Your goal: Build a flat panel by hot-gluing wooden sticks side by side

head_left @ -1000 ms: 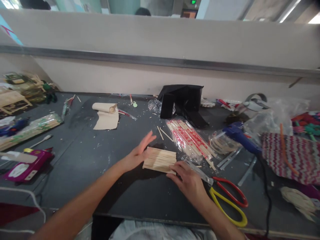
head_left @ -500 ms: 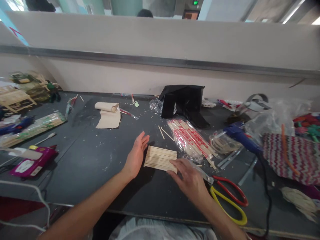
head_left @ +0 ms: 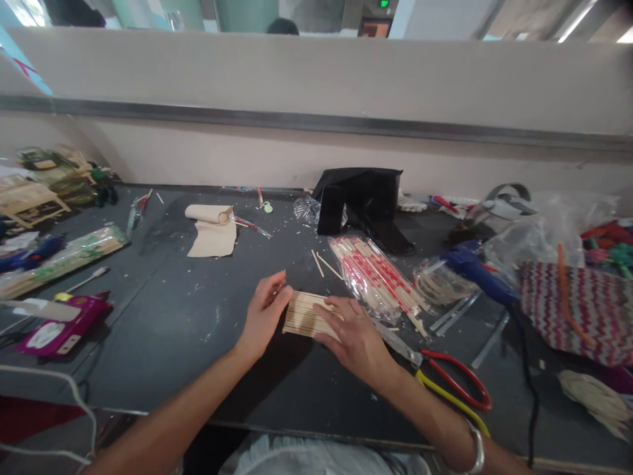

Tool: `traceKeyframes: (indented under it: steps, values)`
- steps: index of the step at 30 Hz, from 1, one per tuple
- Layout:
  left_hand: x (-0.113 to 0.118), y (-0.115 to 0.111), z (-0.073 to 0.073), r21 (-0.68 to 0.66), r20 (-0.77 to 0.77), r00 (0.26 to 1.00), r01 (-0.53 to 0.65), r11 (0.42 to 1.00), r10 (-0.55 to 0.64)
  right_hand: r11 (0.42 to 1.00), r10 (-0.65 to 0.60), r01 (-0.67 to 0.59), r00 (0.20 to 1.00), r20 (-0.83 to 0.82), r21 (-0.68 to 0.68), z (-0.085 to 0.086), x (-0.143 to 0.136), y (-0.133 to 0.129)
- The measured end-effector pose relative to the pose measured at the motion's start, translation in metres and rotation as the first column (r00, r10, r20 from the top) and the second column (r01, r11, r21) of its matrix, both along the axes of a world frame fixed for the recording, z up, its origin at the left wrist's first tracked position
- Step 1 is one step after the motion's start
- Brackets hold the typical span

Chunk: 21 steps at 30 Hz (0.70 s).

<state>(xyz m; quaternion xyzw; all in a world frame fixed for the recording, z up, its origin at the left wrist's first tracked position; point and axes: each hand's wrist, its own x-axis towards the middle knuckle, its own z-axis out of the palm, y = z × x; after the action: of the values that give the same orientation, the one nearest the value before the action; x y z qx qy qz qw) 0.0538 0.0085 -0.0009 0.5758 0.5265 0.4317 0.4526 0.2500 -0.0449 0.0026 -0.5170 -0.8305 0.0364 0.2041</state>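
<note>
Nearest, the right wrist wears a metal bracelet point(head_left: 479, 450) above the table's front edge; just beside that forearm lie scissors point(head_left: 414, 357) with red and yellow handles, the yellow one partly hidden by the arm. Right hand point(head_left: 359, 335): palm down, fingers spread and resting over the right part of a stick panel point(head_left: 301, 315), thumb at its near side. Left hand point(head_left: 264, 311): loosely curled, thumb by the panel's far-left corner; whether it pinches the edge, cannot tell. The panel lies flat on the dark tabletop point(head_left: 173, 356), between the hands, thin pale sticks side by side. Judged by eye: very light, stiff along the sticks, weaker across them, since any bond between rows is out of sight. Dry wood, probably not slippery, though a light panel may skid on the smooth top. Best hold: both short ends, across all the stick tips, or flat support beneath; lifting by one outer stick could peel it away. Beyond, two loose sticks point(head_left: 318, 264) and a clear packet of sticks point(head_left: 373, 274); to the right, a blue glue gun point(head_left: 477, 272). Farther, a partly rolled beige cloth point(head_left: 213, 234), then a black stand-like object point(head_left: 363, 188) near the wall point(head_left: 247, 72).
</note>
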Motion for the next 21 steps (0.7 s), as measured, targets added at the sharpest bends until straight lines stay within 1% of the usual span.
traceKeyframes:
  steps: [1,2,4,5,7,9,11,17,21]
  values:
    - [-0.008,-0.006,0.002,0.070,-0.155,0.988,0.035,0.997,-0.024,1.000,-0.020,0.020,1.000,0.001,0.002,0.000,0.000,-0.003]
    - [-0.015,-0.013,0.003,0.135,-0.283,0.959,0.078,0.988,-0.037,0.999,-0.037,0.037,0.999,0.009,0.006,-0.001,0.000,-0.006]
    - [-0.027,-0.029,0.002,0.218,-0.500,0.865,0.162,0.962,-0.032,0.999,-0.053,0.052,0.997,0.049,0.012,-0.003,0.000,-0.012]
    - [-0.031,-0.036,0.001,0.242,-0.588,0.809,0.195,0.951,-0.016,0.998,-0.056,0.055,0.996,0.072,0.015,-0.005,0.000,-0.014]
    - [-0.035,-0.047,-0.003,0.265,-0.703,0.711,0.228,0.937,0.026,0.998,-0.062,0.061,0.993,0.100,0.012,-0.007,-0.001,-0.019]
    - [-0.033,-0.053,-0.008,0.276,-0.756,0.652,0.241,0.931,0.056,0.997,-0.073,0.074,0.993,0.096,-0.001,-0.008,-0.002,-0.021]
    - [-0.030,-0.055,-0.011,0.289,-0.777,0.626,0.249,0.924,0.074,0.996,-0.082,0.083,0.994,0.075,-0.010,-0.009,-0.002,-0.022]
    - [-0.023,-0.051,-0.013,0.335,-0.792,0.601,0.280,0.900,0.108,0.997,-0.060,0.060,0.998,0.006,-0.040,-0.014,0.000,-0.021]
    - [-0.020,-0.051,-0.012,0.318,-0.805,0.585,0.289,0.903,0.096,0.997,-0.041,0.043,0.999,0.033,-0.060,-0.014,0.000,-0.021]
